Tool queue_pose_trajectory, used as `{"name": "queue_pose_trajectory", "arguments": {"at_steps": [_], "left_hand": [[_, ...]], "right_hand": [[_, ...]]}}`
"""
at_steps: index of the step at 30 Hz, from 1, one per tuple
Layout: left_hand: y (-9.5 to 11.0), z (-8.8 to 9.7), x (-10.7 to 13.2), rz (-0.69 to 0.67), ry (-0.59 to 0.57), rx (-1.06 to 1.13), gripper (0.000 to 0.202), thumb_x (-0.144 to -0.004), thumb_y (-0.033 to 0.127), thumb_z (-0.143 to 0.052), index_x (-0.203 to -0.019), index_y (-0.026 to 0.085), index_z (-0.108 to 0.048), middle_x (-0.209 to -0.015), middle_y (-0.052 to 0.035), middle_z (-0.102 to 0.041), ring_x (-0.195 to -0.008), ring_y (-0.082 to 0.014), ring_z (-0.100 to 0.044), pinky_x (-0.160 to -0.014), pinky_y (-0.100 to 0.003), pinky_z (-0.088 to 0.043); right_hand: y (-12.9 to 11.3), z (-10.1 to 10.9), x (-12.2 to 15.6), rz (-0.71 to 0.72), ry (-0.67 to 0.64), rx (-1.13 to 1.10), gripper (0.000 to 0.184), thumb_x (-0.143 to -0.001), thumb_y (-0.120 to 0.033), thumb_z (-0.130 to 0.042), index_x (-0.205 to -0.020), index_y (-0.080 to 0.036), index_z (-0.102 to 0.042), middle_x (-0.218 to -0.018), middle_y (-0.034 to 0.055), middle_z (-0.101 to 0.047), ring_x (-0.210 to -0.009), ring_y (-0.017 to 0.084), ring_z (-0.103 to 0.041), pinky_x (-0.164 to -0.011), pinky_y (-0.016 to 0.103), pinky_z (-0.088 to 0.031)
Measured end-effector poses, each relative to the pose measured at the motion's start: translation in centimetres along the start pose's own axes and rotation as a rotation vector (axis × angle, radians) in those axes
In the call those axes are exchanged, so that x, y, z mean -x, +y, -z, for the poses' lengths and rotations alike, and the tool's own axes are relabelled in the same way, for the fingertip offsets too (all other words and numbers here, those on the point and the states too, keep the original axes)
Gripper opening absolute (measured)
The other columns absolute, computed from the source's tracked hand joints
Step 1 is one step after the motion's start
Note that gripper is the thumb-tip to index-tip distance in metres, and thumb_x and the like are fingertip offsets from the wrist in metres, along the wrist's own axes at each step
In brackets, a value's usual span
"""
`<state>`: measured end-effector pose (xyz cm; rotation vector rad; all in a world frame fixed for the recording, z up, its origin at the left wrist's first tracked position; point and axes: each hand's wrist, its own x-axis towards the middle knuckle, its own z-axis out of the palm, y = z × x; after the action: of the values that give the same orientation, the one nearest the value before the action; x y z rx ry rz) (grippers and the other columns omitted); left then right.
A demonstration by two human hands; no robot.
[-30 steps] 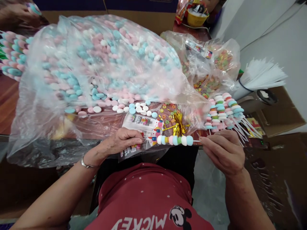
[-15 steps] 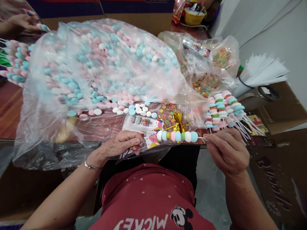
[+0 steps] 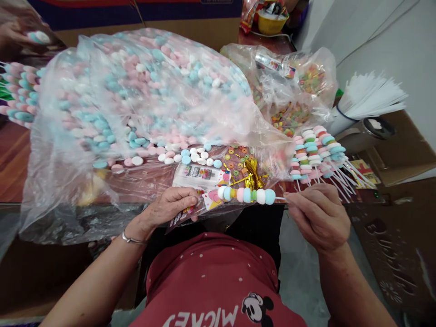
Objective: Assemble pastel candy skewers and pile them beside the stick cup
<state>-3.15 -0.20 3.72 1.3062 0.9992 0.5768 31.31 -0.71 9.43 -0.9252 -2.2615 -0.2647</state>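
Between the thumb and fingers of my left hand [image 3: 175, 203] is a printed plastic bag [image 3: 207, 201], its mouth facing right. My right hand [image 3: 320, 215] pinches the white stick of a marshmallow skewer [image 3: 247, 195], held level. White, blue and pink marshmallows alternate with small yellow and green pieces on it. The skewer's left tip meets the bag's mouth; I cannot tell how far inside it reaches. Under the bag lies a stack of similar printed bags [image 3: 190, 177]. Gold twist ties [image 3: 254, 172] lie just behind the skewer, near several loose ring candies [image 3: 235, 159].
A huge clear sack of marshmallows [image 3: 153, 91] covers the table's middle. Finished skewers [image 3: 315, 152] are piled at right, beside a container of white sticks [image 3: 371, 97] and a dark-lidded mug [image 3: 376, 129]. Bags of ring candies [image 3: 289, 116] lie behind. Another person's hand [image 3: 17, 38] holds marshmallows at upper left.
My right hand has moved slightly left with the skewer, bringing its tip to the bag's mouth. My left hand stays nearly still. The other person's hand has shifted at upper left.
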Motion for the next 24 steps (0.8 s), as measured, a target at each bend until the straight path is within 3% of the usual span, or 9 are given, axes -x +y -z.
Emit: {"name": "queue_pose_trajectory", "arguments": {"at_steps": [11,19,24], "left_hand": [[1.0,-0.3,-0.3,-0.115,0.002,-0.049,0.045,-0.087,0.052,-0.056,-0.065,0.012,-0.06,-0.058,-0.0034,-0.062,-0.055,-0.0107,-0.051,-0.052,-0.021,-0.039],[1.2,0.0,-0.4,-0.173,0.025,-0.256,0.037,-0.09,0.044,-0.054,-0.072,0.013,-0.066,-0.064,-0.0016,-0.063,-0.057,-0.01,-0.052,-0.055,-0.019,-0.043],[0.9,0.3,-0.6,-0.242,0.109,-0.376,0.036,-0.089,0.045,-0.055,-0.08,0.013,-0.07,-0.068,-0.0038,-0.069,-0.059,-0.0115,-0.056,-0.057,-0.019,-0.045]], "right_hand": [[0.0,0.1,-0.3,0.011,-0.039,0.013,0.021,-0.082,-0.01,-0.065,-0.099,-0.021,-0.062,-0.072,0.0013,-0.065,-0.069,0.018,-0.055,-0.067,0.036,-0.044],[0.3,-0.3,-0.6,-0.011,-0.049,-0.031,0.019,-0.082,-0.01,-0.062,-0.095,-0.024,-0.064,-0.07,-0.0002,-0.064,-0.065,0.017,-0.054,-0.067,0.036,-0.043],[0.2,-0.7,-1.0,-0.075,-0.109,-0.13,0.015,-0.084,-0.008,-0.057,-0.083,-0.022,-0.062,-0.063,-0.0009,-0.059,-0.061,0.015,-0.048,-0.063,0.033,-0.041]]}}
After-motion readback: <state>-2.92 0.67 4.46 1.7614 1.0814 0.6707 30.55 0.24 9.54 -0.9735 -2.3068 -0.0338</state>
